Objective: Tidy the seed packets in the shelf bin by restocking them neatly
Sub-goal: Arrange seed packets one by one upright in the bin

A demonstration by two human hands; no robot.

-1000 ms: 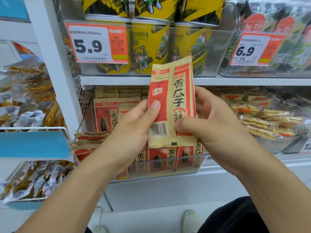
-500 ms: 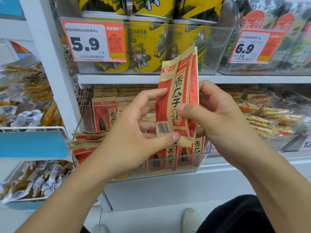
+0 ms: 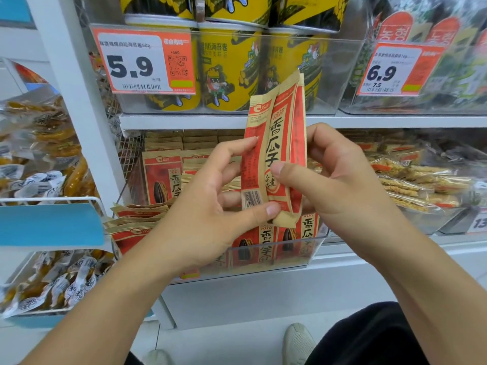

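Note:
I hold a small stack of red and tan seed packets (image 3: 275, 151) upright in front of the shelf, above the clear shelf bin (image 3: 313, 246). My left hand (image 3: 210, 206) pinches the stack's left side, thumb near the barcode at the bottom and fingertips higher up. My right hand (image 3: 340, 180) grips the right side, its thumb pressed on the front face. More of the same packets stand in the bin (image 3: 305, 233), some lie slumped flat at its left end (image 3: 137, 219), and others stand upright further back (image 3: 162, 177).
Yellow seaweed-roll cups (image 3: 226, 69) fill a clear bin on the shelf above, behind a 5.9 price tag (image 3: 143, 61). Wrapped snack bars (image 3: 411, 185) lie in the bin to the right. A white upright (image 3: 79, 106) and wire baskets of snacks (image 3: 39, 154) stand left.
The stack has turned from flat-on to nearly edge-on and risen slightly. My left thumb slid down to the barcode corner; my right thumb stays on the front.

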